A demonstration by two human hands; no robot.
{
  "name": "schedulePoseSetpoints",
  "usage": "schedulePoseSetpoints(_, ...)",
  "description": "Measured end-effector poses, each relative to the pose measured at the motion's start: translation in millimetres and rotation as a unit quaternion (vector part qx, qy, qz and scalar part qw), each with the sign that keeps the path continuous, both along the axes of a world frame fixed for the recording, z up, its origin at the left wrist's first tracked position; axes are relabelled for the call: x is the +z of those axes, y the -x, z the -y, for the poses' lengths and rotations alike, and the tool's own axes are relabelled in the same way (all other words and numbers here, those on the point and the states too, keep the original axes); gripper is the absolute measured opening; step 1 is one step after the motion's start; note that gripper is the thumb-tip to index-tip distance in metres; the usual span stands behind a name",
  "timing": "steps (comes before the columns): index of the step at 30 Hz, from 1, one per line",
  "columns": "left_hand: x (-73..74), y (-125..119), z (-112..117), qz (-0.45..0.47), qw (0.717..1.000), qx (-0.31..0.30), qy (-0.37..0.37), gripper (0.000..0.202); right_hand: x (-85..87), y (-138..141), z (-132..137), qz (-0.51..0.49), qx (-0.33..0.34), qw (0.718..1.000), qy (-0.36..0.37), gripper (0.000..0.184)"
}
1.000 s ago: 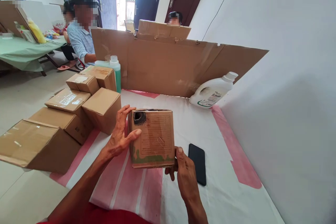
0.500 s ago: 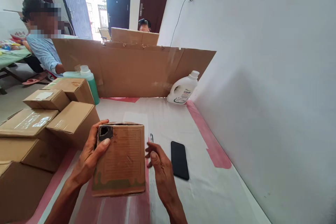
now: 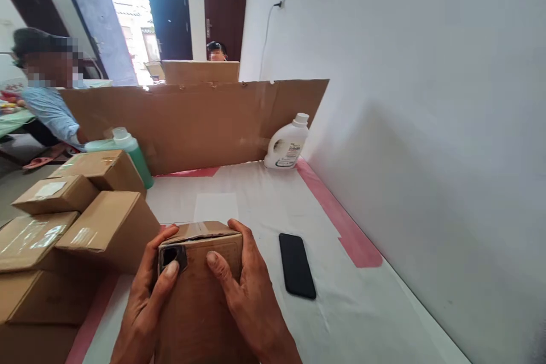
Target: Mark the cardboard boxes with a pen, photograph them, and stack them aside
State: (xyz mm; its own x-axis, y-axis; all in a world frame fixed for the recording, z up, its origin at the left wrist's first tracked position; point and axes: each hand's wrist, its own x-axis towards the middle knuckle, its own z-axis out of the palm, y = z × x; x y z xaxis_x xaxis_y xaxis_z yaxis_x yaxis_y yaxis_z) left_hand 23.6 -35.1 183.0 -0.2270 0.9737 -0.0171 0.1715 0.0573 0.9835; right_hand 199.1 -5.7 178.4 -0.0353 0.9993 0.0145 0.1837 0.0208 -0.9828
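Far to the left of the grip, a person in a blue shirt (image 3: 49,114) sits beyond a stack of sealed cartons (image 3: 72,227), and a green bottle (image 3: 132,156) with a white cap stands behind the cartons' far corner. Just left of the grip, the nearest carton of that stack lies close to the left hand (image 3: 145,296), which clasps the left side of a small brown cardboard box (image 3: 198,296); its thumb rests on the near face, just beside a dark torn hole at the box's upper left corner. Both hands are closed on this box, which stands on the white and pink table cover (image 3: 256,193) at the near edge of the view, its taped top flaps shut. The right hand (image 3: 251,296) wraps the box's right top corner, fingers curled over the top edge and thumb pressed flat on the near face. Just right of that hand, a black phone (image 3: 297,265) lies flat on the cover, apart from the box. Beyond the grip, a long cardboard screen (image 3: 205,122) stands upright across the table. Farther right, at its end, a white jug (image 3: 286,145) stands near the white wall (image 3: 426,125).
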Motion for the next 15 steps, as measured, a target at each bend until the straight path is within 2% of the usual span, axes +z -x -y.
schedulePoseSetpoints(2, -0.7, 5, 0, -0.021, 1.0, -0.007, -0.002, 0.053, -11.6, -15, -8, -0.052, 0.011, 0.998, -0.014, 0.059)
schedulePoseSetpoints(4, 0.2, 8, -1, -0.028, 1.0, -0.005, 0.002, 0.05, -34.4, -37, -24, -0.031, -0.033, 0.999, -0.004, 0.055)
schedulePoseSetpoints(6, 2.3, 8, -1, -0.028, 1.0, 0.004, 0.007, 0.049, -64.5, -57, -42, 0.132, -0.101, 0.985, 0.046, 0.044)
schedulePoseSetpoints(7, 3.4, 8, -1, -0.03, 0.999, 0.009, 0.01, 0.049, -79.9, -65, -49, 0.221, -0.106, 0.966, 0.078, 0.035)
schedulePoseSetpoints(9, 4.7, 6, -1, -0.035, 0.999, 0.02, 0.02, 0.052, -107.1, -72, -58, 0.3, -0.101, 0.942, 0.109, 0.023)
schedulePoseSetpoints(12, 4.3, 5, -4, -0.041, 0.998, 0.035, 0.034, 0.059, -132.6, -66, -56, 0.278, -0.092, 0.951, 0.098, 0.024)
schedulePoseSetpoints(15, 2.8, 5, -7, -0.045, 0.999, 0.022, 0.017, 0.066, -140.2, -57, -53, 0.222, -0.099, 0.968, 0.069, 0.028)
